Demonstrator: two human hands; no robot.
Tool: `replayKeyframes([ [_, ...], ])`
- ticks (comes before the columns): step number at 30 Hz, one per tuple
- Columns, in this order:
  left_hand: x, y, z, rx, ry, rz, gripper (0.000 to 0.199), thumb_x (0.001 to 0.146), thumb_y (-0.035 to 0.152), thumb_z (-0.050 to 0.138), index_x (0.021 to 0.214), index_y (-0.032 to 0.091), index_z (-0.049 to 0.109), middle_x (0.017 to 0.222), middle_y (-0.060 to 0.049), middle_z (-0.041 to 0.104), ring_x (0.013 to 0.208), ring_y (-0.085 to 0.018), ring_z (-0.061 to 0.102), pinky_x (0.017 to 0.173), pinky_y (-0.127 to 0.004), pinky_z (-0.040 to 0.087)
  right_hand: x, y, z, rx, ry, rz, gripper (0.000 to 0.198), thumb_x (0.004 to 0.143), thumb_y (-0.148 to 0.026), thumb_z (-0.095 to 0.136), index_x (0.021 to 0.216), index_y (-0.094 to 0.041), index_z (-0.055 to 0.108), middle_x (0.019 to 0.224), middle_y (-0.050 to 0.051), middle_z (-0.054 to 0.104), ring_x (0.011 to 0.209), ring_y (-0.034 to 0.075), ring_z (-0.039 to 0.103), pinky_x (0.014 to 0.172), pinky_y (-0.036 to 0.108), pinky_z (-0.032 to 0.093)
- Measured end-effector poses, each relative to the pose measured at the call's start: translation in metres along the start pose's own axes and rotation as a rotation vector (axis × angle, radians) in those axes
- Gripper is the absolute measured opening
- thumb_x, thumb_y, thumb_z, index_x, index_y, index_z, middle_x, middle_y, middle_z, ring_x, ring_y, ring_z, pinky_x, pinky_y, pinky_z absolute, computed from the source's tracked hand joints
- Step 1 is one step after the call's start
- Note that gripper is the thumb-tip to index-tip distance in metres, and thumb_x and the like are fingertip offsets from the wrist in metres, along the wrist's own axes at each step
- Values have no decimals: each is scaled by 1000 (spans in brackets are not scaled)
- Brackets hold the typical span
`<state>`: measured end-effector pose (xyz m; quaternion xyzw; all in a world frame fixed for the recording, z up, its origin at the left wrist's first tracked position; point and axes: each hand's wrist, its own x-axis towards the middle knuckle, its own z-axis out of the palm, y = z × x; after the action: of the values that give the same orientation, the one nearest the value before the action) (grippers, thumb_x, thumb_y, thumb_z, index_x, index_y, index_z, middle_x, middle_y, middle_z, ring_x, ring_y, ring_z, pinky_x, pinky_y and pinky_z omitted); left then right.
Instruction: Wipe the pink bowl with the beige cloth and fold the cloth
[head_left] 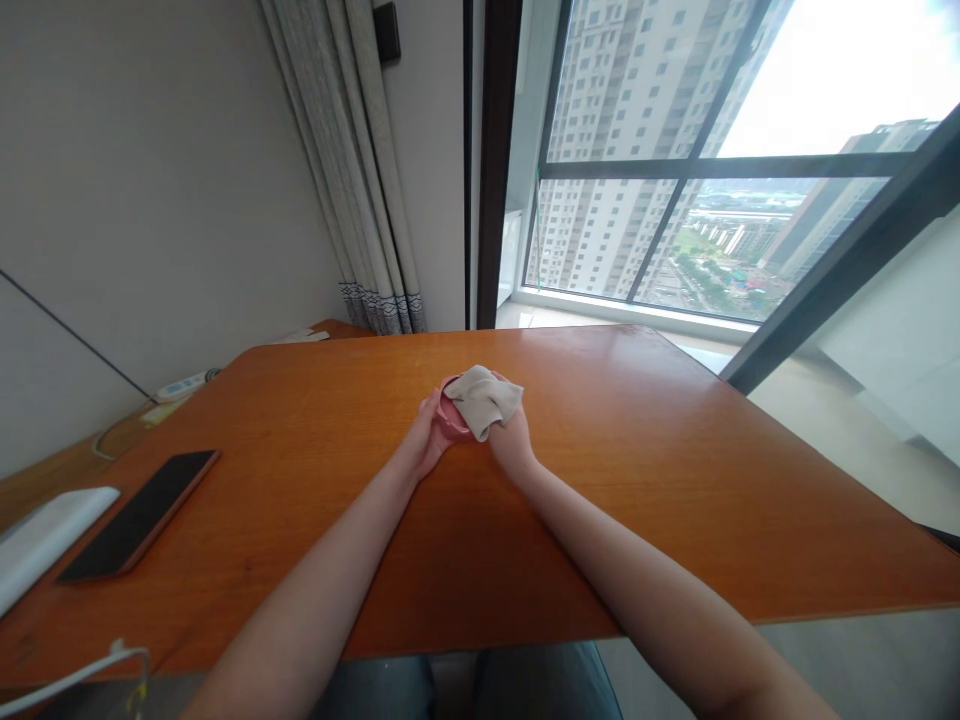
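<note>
Pink bowl (453, 424) against beige cloth (486, 398)

Phone (142, 515) beside white slab (56, 535); curtain (349, 170) left of window (611, 205).

No readable text, brands, numbers or signs in head view; any markings on the power strip (182, 386) too small to read.

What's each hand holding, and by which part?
The left hand grips a pink container by its left side; the right hand has a pale cloth, its exact grip hidden under the folds.
</note>
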<state>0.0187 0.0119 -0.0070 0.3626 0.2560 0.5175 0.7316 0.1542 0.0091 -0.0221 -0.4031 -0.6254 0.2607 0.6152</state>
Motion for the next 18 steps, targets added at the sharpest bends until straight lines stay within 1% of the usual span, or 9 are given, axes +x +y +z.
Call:
replayKeyframes([
  [1,-1,-1,1,17,2,-43,51,81,50,57,124,23,54,128,-9,57,115,-28,54,84,-39,53,3,0,-4,23,1,6,42,78,-30,58,119,-23,55,123,6,59,117,26,52,105,46,37],
  [3,-1,-4,1,71,40,-68,50,81,48,58,124,24,54,128,-9,57,117,-28,53,83,-38,53,8,2,-11,52,5,27,41,75,-32,63,113,-21,58,117,7,62,111,26,56,101,43,42],
  [6,1,-9,2,81,148,35,41,80,37,62,119,24,58,126,-5,59,118,-25,52,86,-32,51,7,5,-10,78,-26,49,54,71,-33,67,122,-21,52,121,8,60,112,26,56,100,42,44],
  [8,2,-10,3,19,165,117,37,82,35,60,118,25,58,125,-3,60,119,-22,51,88,-29,50,1,4,-2,58,-17,13,59,72,-31,67,127,-25,48,132,7,51,120,26,50,104,44,40],
  [9,3,-9,4,-11,153,165,36,83,35,58,118,26,58,125,-2,60,119,-21,51,89,-28,49,-2,3,2,27,-8,-21,58,73,-30,66,127,-27,48,139,5,44,126,26,44,108,45,36],
  [11,2,-7,7,-47,99,270,35,85,35,56,120,27,57,126,-1,59,121,-19,49,92,-26,47,-9,0,10,-47,11,-84,54,75,-27,64,126,-30,50,149,0,29,135,27,31,113,46,29],
  [13,1,-4,9,-53,34,329,36,86,34,55,121,26,57,128,-1,58,124,-19,46,97,-26,43,-14,-4,13,-89,23,-111,54,76,-25,62,128,-31,48,152,-1,20,138,27,25,114,46,27],
  [15,0,-4,9,-63,-2,276,38,87,38,53,122,24,57,128,-3,58,125,-21,46,99,-30,42,-14,-7,12,-91,46,-117,56,77,-25,61,130,-30,46,152,0,22,137,26,27,113,46,28],
  [18,0,-6,4,-88,-18,86,46,87,50,47,125,25,55,129,-5,57,122,-25,48,95,-37,46,-7,-7,1,-51,49,-113,54,75,-27,64,127,-28,49,145,3,37,133,27,35,111,45,31],
])
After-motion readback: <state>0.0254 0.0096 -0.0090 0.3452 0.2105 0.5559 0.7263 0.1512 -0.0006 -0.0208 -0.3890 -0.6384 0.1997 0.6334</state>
